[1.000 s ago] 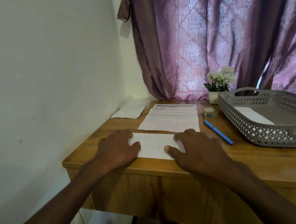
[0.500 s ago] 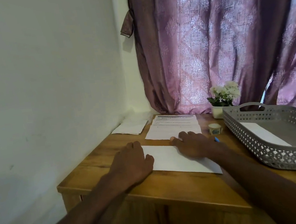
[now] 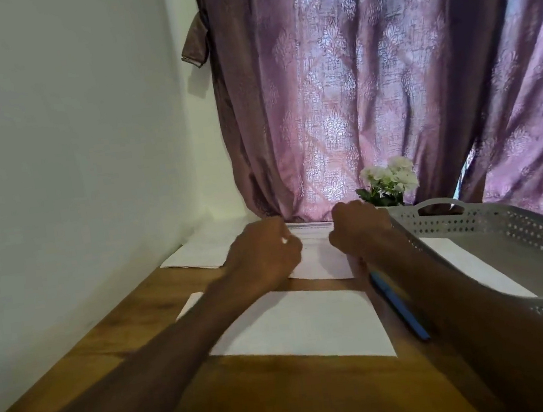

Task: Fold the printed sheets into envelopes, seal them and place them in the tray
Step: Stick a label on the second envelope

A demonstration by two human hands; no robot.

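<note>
Reaching over the near envelope [image 3: 299, 323], both hands sit at the stack of printed sheets [image 3: 318, 255] at the far edge of the wooden desk [image 3: 114, 333]. Left hand [image 3: 263, 258] has its fingers curled at the stack's left edge; right hand [image 3: 359, 228] likewise at the right edge. Both look set to pinch the top sheet, though actual contact is hidden behind the knuckles, so I cannot tell if paper is held. Judgement: taking the sheet by two opposite edges should keep thin, floppy paper flat while it is drawn forward for folding. The envelope, plain white, flat, matte, lies nearer than the fingers, beneath the forearms. Grey perforated plastic tray [image 3: 507, 226] stands right of the right fingers (one white envelope [image 3: 471, 262] already inside). Blue pen [image 3: 400, 306] lies just beside the near envelope's right edge.
</note>
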